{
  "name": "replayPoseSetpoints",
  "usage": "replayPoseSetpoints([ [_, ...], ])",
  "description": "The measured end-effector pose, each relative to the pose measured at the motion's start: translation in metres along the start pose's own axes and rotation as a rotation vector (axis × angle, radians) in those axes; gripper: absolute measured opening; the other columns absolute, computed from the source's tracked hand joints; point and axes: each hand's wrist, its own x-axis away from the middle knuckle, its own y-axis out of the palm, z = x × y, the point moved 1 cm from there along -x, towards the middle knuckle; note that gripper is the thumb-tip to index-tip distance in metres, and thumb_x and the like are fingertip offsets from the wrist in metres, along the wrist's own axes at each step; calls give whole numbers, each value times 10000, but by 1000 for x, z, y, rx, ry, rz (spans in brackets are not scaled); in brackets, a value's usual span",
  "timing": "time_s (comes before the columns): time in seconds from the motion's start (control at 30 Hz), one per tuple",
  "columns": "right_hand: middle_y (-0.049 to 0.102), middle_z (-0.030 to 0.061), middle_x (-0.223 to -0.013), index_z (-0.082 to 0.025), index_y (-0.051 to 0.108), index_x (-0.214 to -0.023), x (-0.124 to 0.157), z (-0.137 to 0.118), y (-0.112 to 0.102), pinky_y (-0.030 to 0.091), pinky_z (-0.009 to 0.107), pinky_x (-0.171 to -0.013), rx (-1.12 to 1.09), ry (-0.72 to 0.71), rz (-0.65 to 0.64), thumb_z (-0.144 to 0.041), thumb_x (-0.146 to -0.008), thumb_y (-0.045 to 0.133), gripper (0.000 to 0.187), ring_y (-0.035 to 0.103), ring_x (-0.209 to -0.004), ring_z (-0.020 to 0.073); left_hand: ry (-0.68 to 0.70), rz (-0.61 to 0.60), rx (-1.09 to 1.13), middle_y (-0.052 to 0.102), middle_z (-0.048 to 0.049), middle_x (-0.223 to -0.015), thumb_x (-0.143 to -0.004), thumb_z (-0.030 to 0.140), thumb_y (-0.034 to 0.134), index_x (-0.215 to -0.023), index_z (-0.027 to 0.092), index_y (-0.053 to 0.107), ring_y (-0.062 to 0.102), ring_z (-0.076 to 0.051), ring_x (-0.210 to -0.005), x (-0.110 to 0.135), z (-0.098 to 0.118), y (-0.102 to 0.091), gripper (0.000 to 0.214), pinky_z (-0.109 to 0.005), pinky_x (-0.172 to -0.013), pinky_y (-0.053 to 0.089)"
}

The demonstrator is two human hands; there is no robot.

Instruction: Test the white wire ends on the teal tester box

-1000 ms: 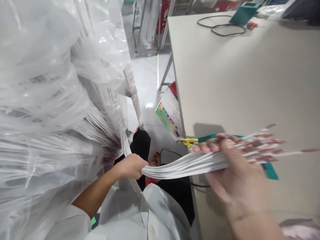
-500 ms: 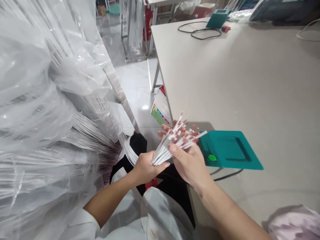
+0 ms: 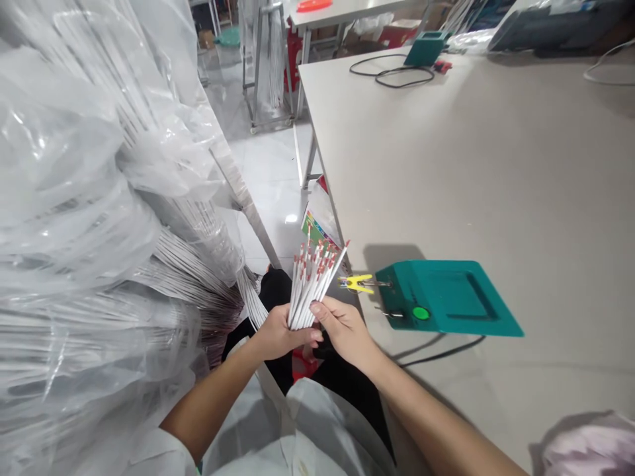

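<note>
A bundle of thin white cables with red tips (image 3: 311,277) stands nearly upright in front of me, its tips fanned out at the top. My left hand (image 3: 276,334) is closed round the bundle's lower part. My right hand (image 3: 343,327) grips the same bundle from the right, fingers curled on it. The cables trail down and left toward a big mass of white cables in clear plastic bags (image 3: 94,218). Just right of my hands, a teal device (image 3: 446,297) with a green button and a yellow clip (image 3: 358,283) sits at the edge of the table (image 3: 496,165).
A second teal box (image 3: 424,47) with a looped black cable (image 3: 391,69) lies at the table's far end. A colourful packet (image 3: 320,228) lies on the floor under the table edge. Metal racks with hanging cables stand behind. Pink cloth (image 3: 590,449) shows bottom right.
The bundle was stretched out sideways over the table in my right hand. It has since been brought back and stood upright, with both hands close together at its base.
</note>
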Motion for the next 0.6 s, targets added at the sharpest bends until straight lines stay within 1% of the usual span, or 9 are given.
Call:
replayPoseSetpoints([
  [0.13, 538, 1, -562, -163, 551, -626, -1, -2, 1, 434, 237, -486, 52, -93, 50, -509, -789, 523, 383, 510, -518, 121, 117, 191, -159, 626, -12, -671, -622, 294, 734, -781, 112, 614, 569, -130, -625, 0, 5, 3, 270, -250, -601, 451],
  [0.17, 537, 1, -566, -166, 553, -620, -1, -2, 2, 441, 237, -498, 56, -110, 45, -500, -785, 533, 374, 512, -533, 123, 138, 213, -182, 624, -12, -668, -626, 284, 729, -749, 113, 616, 562, -128, -628, 1, 6, 3, 239, -249, -607, 446],
  [0.2, 527, -3, -558, -169, 553, -619, -1, -2, 3, 442, 237, -494, 52, -118, 31, -492, -787, 535, 365, 507, -527, 122, 148, 213, -183, 623, -16, -661, -634, 281, 721, -714, 112, 617, 559, -128, -627, 1, 7, 3, 214, -253, -614, 445],
  [0.27, 512, -11, -548, -173, 557, -630, -1, -2, 4, 440, 235, -483, 38, -122, 6, -475, -801, 524, 348, 492, -504, 116, 142, 161, -135, 621, -29, -637, -653, 296, 707, -655, 108, 615, 563, -132, -619, 3, 7, 2, 209, -269, -630, 451],
  [0.3, 519, -8, -561, -174, 559, -630, -1, -1, 4, 447, 238, -499, 41, -136, 15, -466, -810, 514, 346, 497, -512, 117, 133, 139, -95, 621, -33, -628, -650, 308, 712, -652, 105, 618, 566, -133, -613, 4, 7, 1, 223, -278, -635, 456],
  [0.4, 578, 20, -646, -173, 568, -616, -3, -1, 2, 479, 260, -628, 71, -208, 106, -446, -830, 492, 355, 553, -627, 141, 87, 131, 28, 623, -32, -621, -596, 330, 757, -738, 98, 633, 579, -136, -582, 7, 2, -2, 298, -295, -617, 470],
  [0.47, 609, 33, -684, -172, 581, -600, -5, -1, 0, 481, 273, -694, 101, -245, 137, -434, -832, 493, 362, 578, -690, 158, 61, 143, 66, 612, -26, -597, -574, 328, 775, -749, 96, 625, 575, -130, -548, 7, -2, -3, 327, -285, -578, 468],
  [0.53, 620, 35, -689, -168, 606, -604, -5, -1, -1, 483, 275, -694, 116, -259, 126, -430, -837, 486, 370, 587, -694, 162, 74, 159, 65, 599, -21, -579, -584, 320, 772, -715, 95, 616, 563, -117, -527, 5, -5, -2, 304, -265, -551, 461],
  [0.6, 617, 28, -684, -164, 644, -654, -5, -1, -1, 491, 273, -640, 101, -252, 111, -441, -836, 486, 367, 583, -637, 153, 107, 166, 64, 593, -16, -577, -606, 313, 760, -701, 96, 615, 555, -107, -526, 2, -8, -1, 277, -254, -550, 465],
])
